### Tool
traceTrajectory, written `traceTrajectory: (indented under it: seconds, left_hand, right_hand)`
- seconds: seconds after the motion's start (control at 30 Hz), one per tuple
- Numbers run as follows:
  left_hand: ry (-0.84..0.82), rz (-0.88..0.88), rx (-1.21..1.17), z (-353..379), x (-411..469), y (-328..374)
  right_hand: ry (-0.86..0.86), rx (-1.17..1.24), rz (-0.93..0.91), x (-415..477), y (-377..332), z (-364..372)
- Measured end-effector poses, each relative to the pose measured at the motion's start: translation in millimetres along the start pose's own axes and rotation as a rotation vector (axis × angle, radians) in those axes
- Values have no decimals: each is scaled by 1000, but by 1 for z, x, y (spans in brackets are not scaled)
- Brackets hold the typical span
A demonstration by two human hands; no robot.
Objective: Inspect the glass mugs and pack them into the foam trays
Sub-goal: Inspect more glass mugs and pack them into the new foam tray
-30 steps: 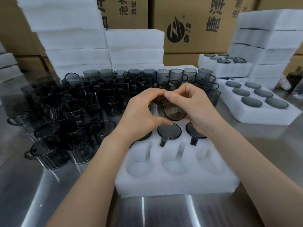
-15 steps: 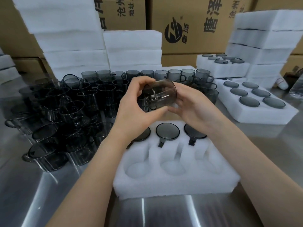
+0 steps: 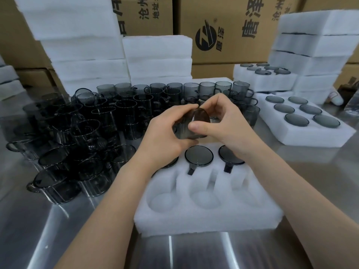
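Both your left grip point(image 3: 165, 133) and right grip point(image 3: 225, 121) hold one mug point(image 3: 200, 118) above the foam tray point(image 3: 194, 218), likely checking it. Next, aim for an empty hole point(image 3: 205, 199).

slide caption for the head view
Left hand and right hand hold a smoky glass mug above a half-filled foam tray, loose mugs on the left, a full tray on the right.

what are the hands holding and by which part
One smoky glass mug, on its side: left hand wraps its wall, right hand pinches the wall near its right end.
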State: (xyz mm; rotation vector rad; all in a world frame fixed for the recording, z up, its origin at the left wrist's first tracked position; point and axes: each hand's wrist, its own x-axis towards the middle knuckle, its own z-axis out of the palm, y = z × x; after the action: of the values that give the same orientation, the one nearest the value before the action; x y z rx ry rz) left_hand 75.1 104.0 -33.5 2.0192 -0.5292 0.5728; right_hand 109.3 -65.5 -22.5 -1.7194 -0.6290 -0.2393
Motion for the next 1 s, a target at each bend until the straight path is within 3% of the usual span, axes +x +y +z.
traceTrajectory:
  seconds: [0.13, 0.27, 0.43, 0.63, 0.73, 1.0]
  left_hand:
    - [-37, 7, 22, 0, -1, 0]
    - [-43, 28, -13, -1, -1, 0]
    - [-49, -15, -149, -2, -1, 0]
    - [15, -43, -348, -2, 0, 1]
    - [13, -54, -360, -2, 0, 1]
    - [-54, -28, -154, -1, -1, -1]
  right_hand:
    - [61, 24, 16, 1, 0, 2]
    - [66, 228, 101, 1, 0, -1]
    - [-35, 505, 205, 5, 1, -5]
    - [-245, 647, 191, 3, -3, -9]
    - [-252, 620, 185, 2, -3, -7]
    - [-22, 284, 138, 0, -2, -1]
